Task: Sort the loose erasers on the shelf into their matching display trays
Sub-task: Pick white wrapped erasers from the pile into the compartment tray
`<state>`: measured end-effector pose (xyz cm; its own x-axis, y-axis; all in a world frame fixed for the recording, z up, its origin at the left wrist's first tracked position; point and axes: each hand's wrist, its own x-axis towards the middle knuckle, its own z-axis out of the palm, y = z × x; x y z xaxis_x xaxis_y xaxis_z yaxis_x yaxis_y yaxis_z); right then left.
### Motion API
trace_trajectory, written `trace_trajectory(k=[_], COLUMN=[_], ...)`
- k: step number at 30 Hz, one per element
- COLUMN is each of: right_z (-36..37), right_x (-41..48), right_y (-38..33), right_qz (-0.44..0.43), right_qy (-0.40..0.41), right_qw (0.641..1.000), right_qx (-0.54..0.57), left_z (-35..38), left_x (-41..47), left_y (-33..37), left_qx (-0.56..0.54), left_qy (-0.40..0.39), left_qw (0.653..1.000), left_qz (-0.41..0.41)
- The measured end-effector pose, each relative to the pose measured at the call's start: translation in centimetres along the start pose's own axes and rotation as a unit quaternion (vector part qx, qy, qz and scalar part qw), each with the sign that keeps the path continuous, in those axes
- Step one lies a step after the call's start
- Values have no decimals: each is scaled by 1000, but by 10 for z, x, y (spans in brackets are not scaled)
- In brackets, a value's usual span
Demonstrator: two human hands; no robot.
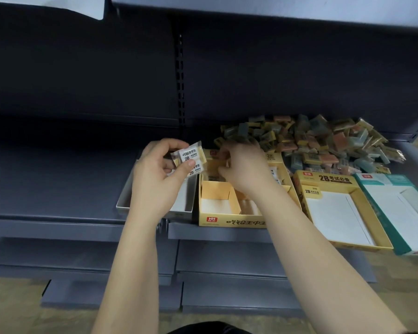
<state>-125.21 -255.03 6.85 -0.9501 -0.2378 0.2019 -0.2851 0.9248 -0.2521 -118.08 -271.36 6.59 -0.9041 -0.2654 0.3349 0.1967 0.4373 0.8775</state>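
Head view, one frame. Left hand (155,179) is raised above the back end of the grey tray (127,196). Its thumb and curled fingers pinch white wrapped packs (188,155) marked "2B". At least two packs are fanned together, clear of the tray and of the shelf (58,177). Right hand (245,168) is palm down over the back half of the divided tray (232,222), a yellow one just right of the grey tray and touching it or nearly so. Its fingers are curled downward with the tips close together. Cannot tell whether they pinch anything; the tips are blurred and partly hidden. The divided tray has a folded card divider (217,191). The front left compartment shows a bare white floor. A few erasers (274,173) lie further back and right, mostly covered by the right hand and forearm. The loose pile (323,141), with yellow, orange-pink and grey-green wrappers, sits at the back of the shelf behind the right-hand trays. It reaches the back edge of the 2B tray (333,182), a second yellow tray that shows only a white floor. The teal tray (375,208) lies just right of it, side by side, partly cut off by the frame edge. All four trays stand in a row along the shelf's front edge.
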Motion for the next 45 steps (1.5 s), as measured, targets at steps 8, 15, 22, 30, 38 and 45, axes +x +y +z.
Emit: trace_trajectory(k=[8,15,22,30,38,45], right_z=[-23,-27,-32,-31,-28,-27], right_x=[-18,-40,-50,-55,-60,-65], right_y=[29,63,84,92,93,100], right_qz=[-19,54,94,108,121,141], right_qy=[49,101,129,135,131,128], right_qw=[987,980,971,967,965,962], right_qx=[154,160,177,188,194,194], left_z=[17,32,37,40,47,50], left_x=[8,17,23,33,33,27], left_y=[7,6,-2,-1,5,-1], left_qx=[4,103,258,286,264,259], left_qy=[-7,-70,-115,-131,-88,-85], left_qw=[1000,989,957,949,961,961], left_qz=[18,75,71,25,-9,56])
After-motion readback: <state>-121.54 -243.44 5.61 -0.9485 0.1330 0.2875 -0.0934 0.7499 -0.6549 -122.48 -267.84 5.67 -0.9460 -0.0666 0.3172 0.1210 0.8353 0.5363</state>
